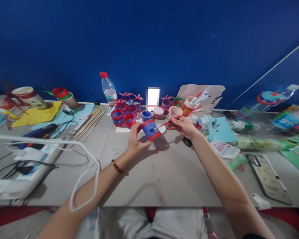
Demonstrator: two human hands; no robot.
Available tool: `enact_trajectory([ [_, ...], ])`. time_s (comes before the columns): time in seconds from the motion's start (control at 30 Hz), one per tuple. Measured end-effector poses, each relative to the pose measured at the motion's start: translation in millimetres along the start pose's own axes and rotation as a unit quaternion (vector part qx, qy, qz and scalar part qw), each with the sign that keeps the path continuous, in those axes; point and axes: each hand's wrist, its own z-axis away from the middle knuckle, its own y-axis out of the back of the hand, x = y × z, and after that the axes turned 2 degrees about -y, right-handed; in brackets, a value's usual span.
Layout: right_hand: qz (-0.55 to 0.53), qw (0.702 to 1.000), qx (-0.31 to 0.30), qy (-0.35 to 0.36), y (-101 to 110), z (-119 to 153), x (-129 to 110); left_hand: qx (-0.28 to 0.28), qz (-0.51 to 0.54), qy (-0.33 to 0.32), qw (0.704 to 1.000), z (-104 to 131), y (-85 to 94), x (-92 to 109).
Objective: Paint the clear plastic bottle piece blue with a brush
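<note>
My left hand grips a small paper cup by its ends, tilted on its side above the table. The cup is painted blue around the middle with red bands at both ends. In my right hand is a thin red paintbrush, its tip at the blue side of the cup. Just behind stand an open jar of blue paint and a white-lidded jar. Several red and blue painted cups cluster to the left, some with leaf-like paper tops. A paint-stained white cup is behind my right hand.
A water bottle stands at the back. On the left lie wooden sticks, a glue gun and a power strip with a white cable looping over my left forearm. A phone, blue paper and plastic bottles are right.
</note>
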Motion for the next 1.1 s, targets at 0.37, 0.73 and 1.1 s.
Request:
enact_trajectory([
  [0.37, 0.042, 0.999, 0.021, 0.017, 0.0, 2.9, -9.1, 0.001, 0.010, 0.013, 1.000, -0.8, -0.6, 0.0],
  [0.73, 0.070, 0.997, 0.032, 0.014, 2.3, 5.5, -13.3, -0.003, 0.014, 0.020, 1.000, 0.1, -0.5, -2.1],
  [1.1, 0.091, 0.995, 0.038, 0.018, 3.7, 7.9, -20.4, -0.011, -0.006, -0.003, 1.000, -3.7, 0.8, 3.7],
])
